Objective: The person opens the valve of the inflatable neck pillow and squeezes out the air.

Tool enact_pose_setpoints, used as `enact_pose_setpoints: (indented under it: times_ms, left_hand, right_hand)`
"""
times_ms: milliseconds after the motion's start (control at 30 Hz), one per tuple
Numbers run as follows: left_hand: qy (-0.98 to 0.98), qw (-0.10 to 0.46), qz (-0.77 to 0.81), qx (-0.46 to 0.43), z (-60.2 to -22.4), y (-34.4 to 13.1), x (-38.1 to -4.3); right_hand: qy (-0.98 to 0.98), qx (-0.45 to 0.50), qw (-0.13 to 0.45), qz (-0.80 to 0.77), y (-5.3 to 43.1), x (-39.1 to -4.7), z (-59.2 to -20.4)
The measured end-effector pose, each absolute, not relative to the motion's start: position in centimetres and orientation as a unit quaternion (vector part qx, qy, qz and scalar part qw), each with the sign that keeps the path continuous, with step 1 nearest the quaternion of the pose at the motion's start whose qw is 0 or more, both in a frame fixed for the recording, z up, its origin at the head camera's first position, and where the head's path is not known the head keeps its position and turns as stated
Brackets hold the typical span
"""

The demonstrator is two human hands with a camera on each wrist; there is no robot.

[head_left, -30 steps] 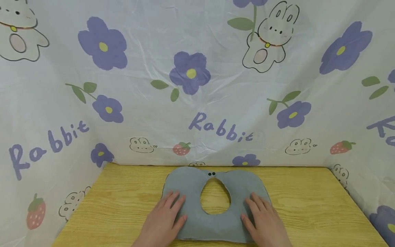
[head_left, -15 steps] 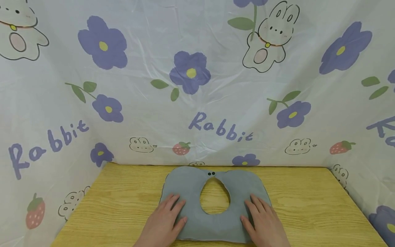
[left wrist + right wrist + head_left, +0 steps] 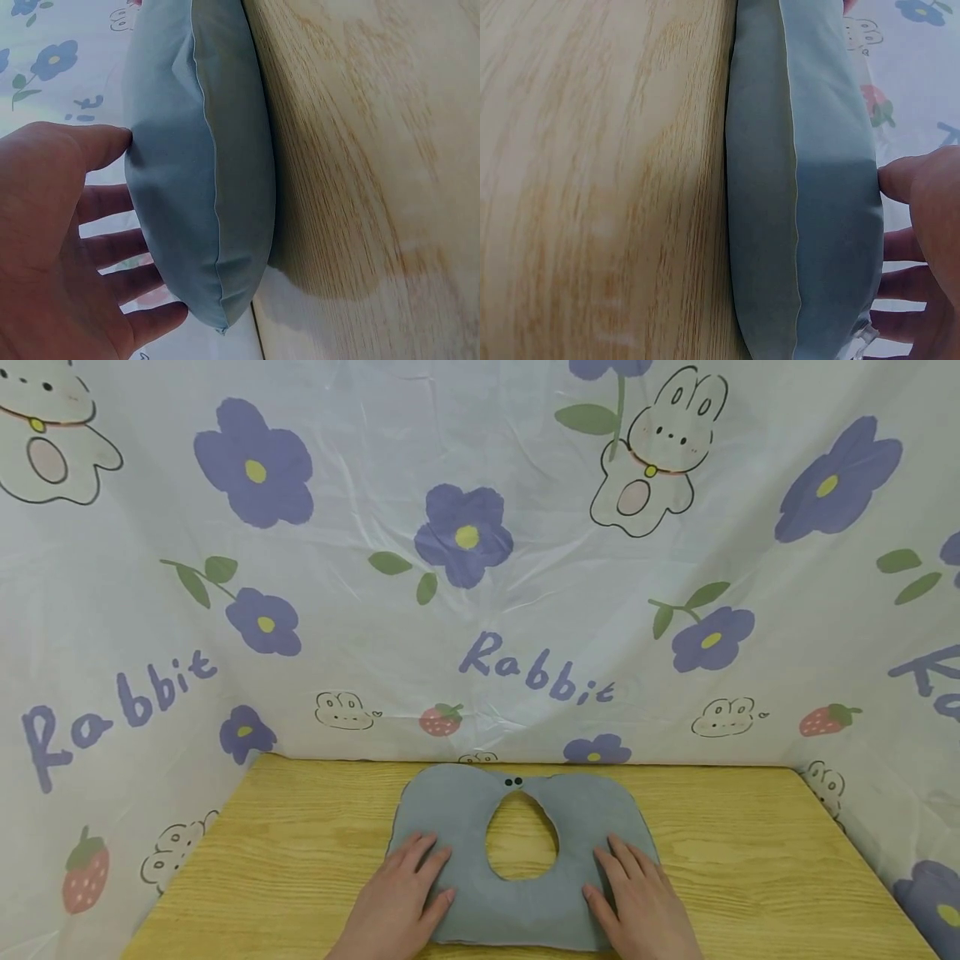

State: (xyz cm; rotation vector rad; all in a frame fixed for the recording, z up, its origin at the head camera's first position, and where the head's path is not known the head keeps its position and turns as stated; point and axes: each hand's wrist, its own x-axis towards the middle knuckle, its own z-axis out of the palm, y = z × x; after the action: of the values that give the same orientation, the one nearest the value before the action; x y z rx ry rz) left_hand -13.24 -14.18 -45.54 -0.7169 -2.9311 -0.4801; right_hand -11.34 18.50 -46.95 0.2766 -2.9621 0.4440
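Note:
A grey-blue U-shaped neck pillow (image 3: 525,910) lies flat on the wooden table, its two rounded ends meeting at the far side by a pair of small black snaps (image 3: 513,782). My left hand (image 3: 396,893) rests on the pillow's left side with fingers spread. On the right side rests my right hand (image 3: 642,893), its fingers likewise spread and relaxed. In the left wrist view the fingertips touch the top of the plump pillow (image 3: 176,157), whose side seam shows. The right wrist view has the thumb tip at the upper surface of the pillow (image 3: 832,187).
The wood-grain table (image 3: 300,827) extends to both sides of the pillow. A white curtain (image 3: 360,635) printed with rabbits, purple flowers and strawberries hangs behind it and along both sides. Tabletop shows through the pillow's central hole.

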Motion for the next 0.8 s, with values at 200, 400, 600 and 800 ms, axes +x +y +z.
enact_pose_setpoints:
  times_ms: [200,400,600,800]
  left_hand:
    - [-0.959,0.040,-0.154,-0.235,-45.5,-14.4,-13.0]
    - [-0.958,0.025,-0.152,-0.243,-44.9,-14.2,-12.7]
    - [-0.950,0.045,-0.130,-0.281,-44.3,-13.5,-12.3]
    - [-0.916,0.136,-0.094,-0.366,-44.7,-12.0,-11.9]
  right_hand:
    - [-0.982,0.097,0.064,0.146,18.3,-11.5,-46.9]
    - [-0.981,0.106,0.070,0.145,18.2,-11.3,-46.6]
    - [-0.977,0.129,0.067,0.156,17.7,-10.7,-45.8]
    - [-0.952,0.225,0.137,0.154,17.1,-10.3,-46.3]
